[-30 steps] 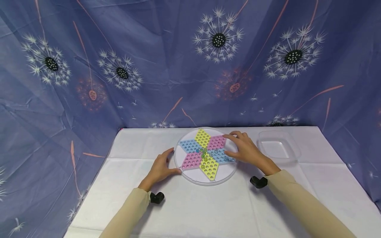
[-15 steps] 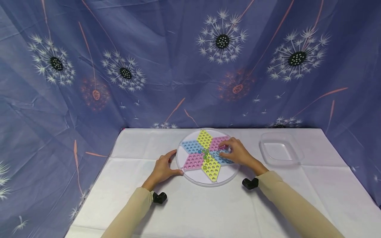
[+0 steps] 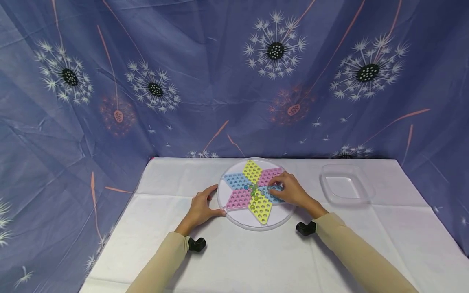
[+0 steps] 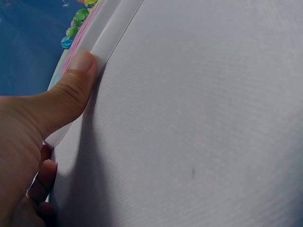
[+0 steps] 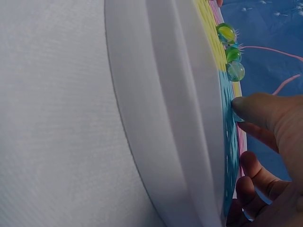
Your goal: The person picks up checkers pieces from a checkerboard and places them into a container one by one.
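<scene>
A round white Chinese checkers board (image 3: 239, 216) with a yellow, pink and blue star lies on the table. Along its left rim, the left hand (image 3: 199, 208) holds the edge, thumb near the front and fingers farther back. The right hand (image 3: 291, 190) is over the blue right-hand point, partly covering it. In the right wrist view, its thumb and index finger pinch a small bluish marble (image 5: 237, 117), mostly hidden, at the board surface. Several green and yellow marbles sit around the star's middle, among them a yellow-green marble (image 3: 253, 207) and a blue marble (image 3: 246, 187).
To the right of the board stands a clear plastic container (image 3: 346, 185). White cloth (image 3: 256, 260) covers the table, and a blue dandelion-print curtain (image 3: 205, 81) hangs behind and at both sides.
The right hand has come leftward from the board's right rim onto the blue point, and its thumb and index finger have drawn together. The left hand stays at the rim.
</scene>
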### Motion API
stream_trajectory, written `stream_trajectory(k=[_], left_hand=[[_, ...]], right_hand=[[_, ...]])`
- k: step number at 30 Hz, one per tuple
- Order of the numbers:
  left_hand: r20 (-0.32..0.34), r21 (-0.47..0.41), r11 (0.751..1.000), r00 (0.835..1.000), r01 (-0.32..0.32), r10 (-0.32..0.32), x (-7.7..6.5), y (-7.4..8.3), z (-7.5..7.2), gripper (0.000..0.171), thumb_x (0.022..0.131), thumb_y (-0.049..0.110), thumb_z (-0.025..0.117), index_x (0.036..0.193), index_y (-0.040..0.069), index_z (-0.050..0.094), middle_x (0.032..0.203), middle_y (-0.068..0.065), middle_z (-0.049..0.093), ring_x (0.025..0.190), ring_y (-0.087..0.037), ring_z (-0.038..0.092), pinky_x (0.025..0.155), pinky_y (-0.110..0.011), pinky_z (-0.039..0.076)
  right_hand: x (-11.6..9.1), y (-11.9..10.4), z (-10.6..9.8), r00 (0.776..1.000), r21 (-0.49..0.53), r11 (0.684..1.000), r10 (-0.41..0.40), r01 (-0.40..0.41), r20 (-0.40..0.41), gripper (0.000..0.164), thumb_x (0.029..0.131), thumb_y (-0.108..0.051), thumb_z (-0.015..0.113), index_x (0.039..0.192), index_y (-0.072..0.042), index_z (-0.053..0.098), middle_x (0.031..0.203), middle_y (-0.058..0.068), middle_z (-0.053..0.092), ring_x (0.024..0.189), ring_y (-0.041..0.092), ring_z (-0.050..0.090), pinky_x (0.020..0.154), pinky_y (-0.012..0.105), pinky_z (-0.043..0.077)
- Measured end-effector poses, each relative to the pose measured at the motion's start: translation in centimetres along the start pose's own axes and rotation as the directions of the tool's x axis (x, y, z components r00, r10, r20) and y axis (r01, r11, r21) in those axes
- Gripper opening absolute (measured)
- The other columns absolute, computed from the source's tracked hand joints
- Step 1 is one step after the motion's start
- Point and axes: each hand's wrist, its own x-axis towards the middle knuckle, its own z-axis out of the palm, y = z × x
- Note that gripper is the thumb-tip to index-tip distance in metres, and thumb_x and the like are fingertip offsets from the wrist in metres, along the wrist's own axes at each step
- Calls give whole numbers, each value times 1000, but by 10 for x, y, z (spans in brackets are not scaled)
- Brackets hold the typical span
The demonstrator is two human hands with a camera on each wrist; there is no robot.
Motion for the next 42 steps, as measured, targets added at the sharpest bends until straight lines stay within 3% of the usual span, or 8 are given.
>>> stream_trajectory(k=[12, 33, 42], left_hand=[[3, 3, 1000, 1000, 19, -19, 1, -2, 0, 104, 66, 36, 98, 154, 13, 48, 101, -3, 54, 91, -20, 42, 84, -41, 36], [-10, 7, 1000, 1000, -3, 3, 0, -4, 1, 104, 66, 37, 98, 153, 13, 49, 104, -4, 57, 92, -19, 46, 85, -41, 38], [-14, 14, 1000, 1000, -17, 17, -2, -5, 2, 104, 66, 38, 98, 154, 13, 48, 105, -5, 58, 93, -19, 46, 86, -41, 39]], right_hand=[[-1, 1, 3, 1000, -8, 1000, 19, -19, -10, 16, 84, -16, 85, 98, -14, 78, 95, 6, 57, 87, 25, 48, 80, 40, 37], [3, 0, -2, 1000, -28, 1000, 10, -10, 2, 15, 85, -19, 84, 97, -14, 77, 93, 5, 61, 85, 25, 51, 80, 41, 37], [7, -7, -18, 997, 28, 998, -59, 60, -54, 15, 85, -13, 84, 97, -9, 76, 91, 14, 65, 84, 32, 56, 77, 40, 42]])
